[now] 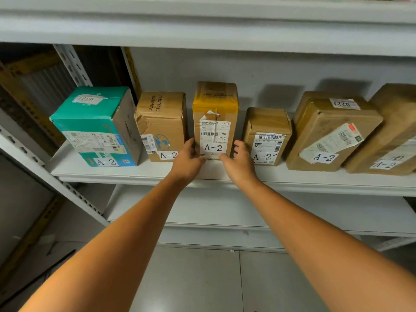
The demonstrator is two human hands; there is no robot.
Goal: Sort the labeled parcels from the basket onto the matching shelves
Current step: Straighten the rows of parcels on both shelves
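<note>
Parcel: I am watching a tall brown cardboard parcel with a yellow tape band [216,106] standing upright on the white metal shelf [135,173], its white A-2 label [213,147] facing me low on the front.
Left hand: the left hand [188,159] is reaching in from below and holding the parcel's lower left corner, with its fingers [191,143] lying up the left side and the thumb pressing at the bottom front edge.
Right hand: the right hand [238,162] is mirroring it at the lower right corner, its fingers [238,147] curling against the right side and the thumb tip touching the bottom front edge.
Grip: both hands are clasping the parcel narrowly at its base. The parcel is rising between and above them, and I am reading its bottom as resting on the shelf.
Left neighbours: a brown cardboard box with a blue globe print [162,122] is standing just beside the left hand. A teal printed carton [94,122] is sitting further left, and both are showing A-2.
Right neighbours: a small squat brown box [266,134] is standing just beside the right hand. A larger brown box lying at an angle [331,131] and another brown box at the frame edge [391,131] are lying beyond it, also marked A-2.
Around: a second white shelf [202,210] is running below, and grey floor tiles [191,278] are showing under the forearms.
</note>
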